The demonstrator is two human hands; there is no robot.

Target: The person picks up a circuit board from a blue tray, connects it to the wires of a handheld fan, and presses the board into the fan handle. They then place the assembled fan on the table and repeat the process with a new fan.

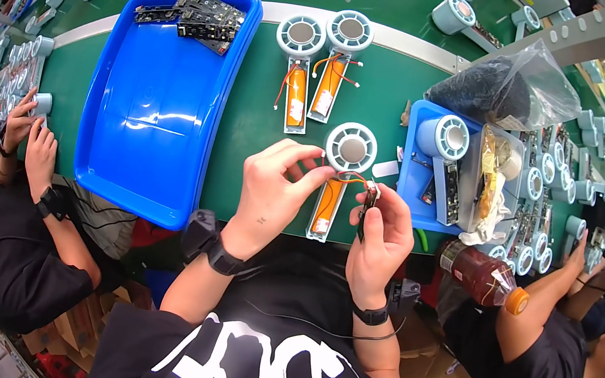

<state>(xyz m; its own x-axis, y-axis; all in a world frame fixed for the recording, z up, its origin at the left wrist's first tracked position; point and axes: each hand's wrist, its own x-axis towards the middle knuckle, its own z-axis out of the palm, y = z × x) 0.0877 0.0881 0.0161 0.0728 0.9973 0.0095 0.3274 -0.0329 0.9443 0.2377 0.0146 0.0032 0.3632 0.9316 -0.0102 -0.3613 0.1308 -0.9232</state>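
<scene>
Presently, as seen from the head view:

Bench: green bench (251, 114) with a pale rail along its far edge; the person stands at the near edge.

Left hand: left hand (271, 188) is raised over the near edge, thumb and fingers pinched together on thin red wires beside the unit's round head.

Right hand: right hand (383, 237) is just right of the left, the two close but not touching; its fingers are clamped on a small dark part (369, 200) joined to the same wires.

Unit: pale blue fan unit (340, 175) lies flat at the near edge between the hands, round head away from the person, open handle with an orange cell pointing toward the person.

Other units: two like units (315, 60) lie side by side near the far rail, handles open, orange cells and red wires showing.

Tray: large blue tray (146, 125) sits on the left part of the bench, reaching from far rail to near edge; dark circuit boards (196, 14) are heaped in its far corner.

Bin: smaller blue bin (417, 167) stands just right of the hands, holding a fan head and small parts.

Bag: clear bag (501, 82) of dark pieces rests beyond the bin.

Bottle: bottle (482, 277) with an orange cap lies at the near right edge.

Co-workers: one person's hands (29, 138) work at the left end; another person's arm (557, 277) reaches in at the right.
</scene>
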